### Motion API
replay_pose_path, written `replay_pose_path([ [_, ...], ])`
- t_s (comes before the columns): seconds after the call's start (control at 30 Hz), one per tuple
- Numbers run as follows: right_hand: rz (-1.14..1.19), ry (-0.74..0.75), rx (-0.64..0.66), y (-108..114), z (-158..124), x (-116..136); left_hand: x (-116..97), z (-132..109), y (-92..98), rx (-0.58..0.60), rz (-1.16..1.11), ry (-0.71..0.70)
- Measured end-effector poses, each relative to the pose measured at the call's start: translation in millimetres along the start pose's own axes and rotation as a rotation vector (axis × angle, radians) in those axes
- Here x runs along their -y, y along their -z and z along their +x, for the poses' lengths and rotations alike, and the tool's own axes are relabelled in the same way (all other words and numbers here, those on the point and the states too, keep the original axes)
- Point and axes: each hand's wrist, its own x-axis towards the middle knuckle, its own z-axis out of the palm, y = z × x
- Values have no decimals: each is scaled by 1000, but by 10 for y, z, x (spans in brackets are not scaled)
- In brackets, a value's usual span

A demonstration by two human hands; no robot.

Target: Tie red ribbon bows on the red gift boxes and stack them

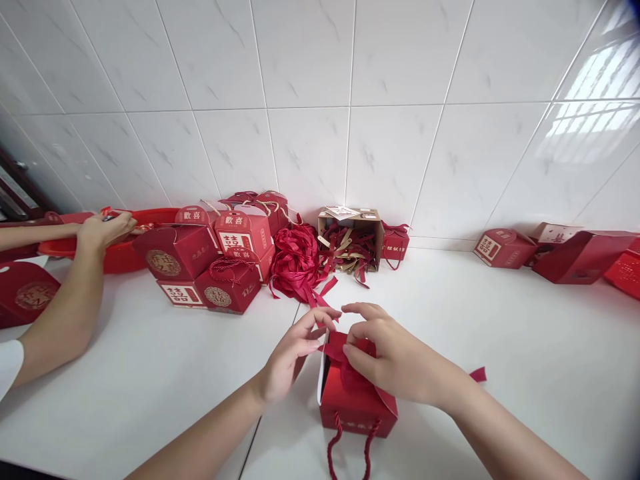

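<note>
A small red gift box [354,403] with a red cord handle stands on the white table [525,347] right in front of me. A red ribbon [336,345] lies across its top flaps. My left hand [293,357] pinches the ribbon at the box's left top edge, fingers closed. On top of the box, my right hand [393,357] presses and pinches the same ribbon, whose loose end [479,375] sticks out to the right.
A stack of finished red boxes [210,257] stands at the back left by a heap of red ribbons [297,260] and a cardboard box of tags [351,240]. More red boxes [550,250] lie at the right. Another person's hands [103,230] reach a red basin [125,257] at the left.
</note>
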Motion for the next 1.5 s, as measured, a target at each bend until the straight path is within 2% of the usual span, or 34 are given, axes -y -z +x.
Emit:
replay_pose_path([
  [0.17, 12, -8, 6, 4, 0, 16, -21, 14, 35, -60, 219, -111],
  [0.33, 16, 48, 21, -3, -19, 9, 7, 14, 81, -83, 321, -139],
  [0.5, -17, 72, 18, 5, -32, 15, 64, 4, 124, -44, 247, -127],
  [0.67, -30, 69, 24, -3, -17, -1, 55, 1, 110, 36, 85, -33],
  [0.83, -56, 63, 21, -2, -9, -23, -3, 22, 72, 23, 73, -2],
  [0.9, -71, 60, 18, 5, -11, -18, -20, 41, 56, -16, 171, 37],
  [1.0, -88, 67, 32, 19, -21, -9, -4, 77, 55, -91, 455, 95],
  [1.13, -116, 46, -2, 68, -55, -32, 90, 109, 175, -164, 1096, 358],
  [1.23, -132, 25, -60, 159, -94, -71, 115, 108, 330, -228, 1327, 507],
  [1.3, -126, -5, -92, 246, -129, -102, 72, 114, 397, -275, 1357, 488],
  [1.4, -109, -118, -128, 354, -205, -165, -45, 134, 364, -332, 1364, 326],
  [1.43, -98, -162, -136, 367, -236, -192, -81, 133, 319, -330, 1301, 243],
  [1.5, -63, -234, -138, 338, -300, -257, -124, 111, 197, -260, 1033, 97],
])
